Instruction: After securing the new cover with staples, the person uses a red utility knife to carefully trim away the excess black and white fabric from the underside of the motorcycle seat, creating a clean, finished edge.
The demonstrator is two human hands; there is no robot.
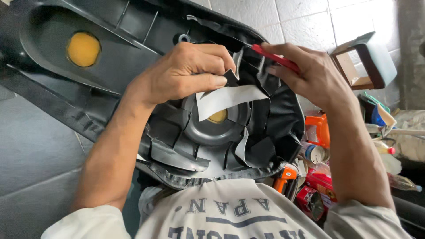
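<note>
1. The large black moulded plastic seat base (pixel 110 66) lies upside down across the person's lap and fills most of the view, its ribbed underside up and two round yellow foam spots showing through holes.
2. The black textured vinyl seat cover (pixel 283 115) wraps over the base's right edge, with loose flaps folded inward around a round recess. One flap shows its pale grey underside (pixel 228 99).
3. The left hand (pixel 186 73) rests on the base near the rim, thumb and fingers closed in a pinch on a cover flap, pulling it toward the middle.
4. The right hand (pixel 310 75) is closed around a slim red-handled tool (pixel 276 57), whose tip points at the cover edge just beside the left fingertips. The tip itself is hidden by the flap, so I cannot tell its kind.
5. To do this well, I judge the flap should stay taut and flat under the pinch while the tool works right at the edge, angled away from the left fingers.
6. To the right, on the floor, lies clutter: an orange plastic tool (pixel 318 128), cans and red packets.
</note>
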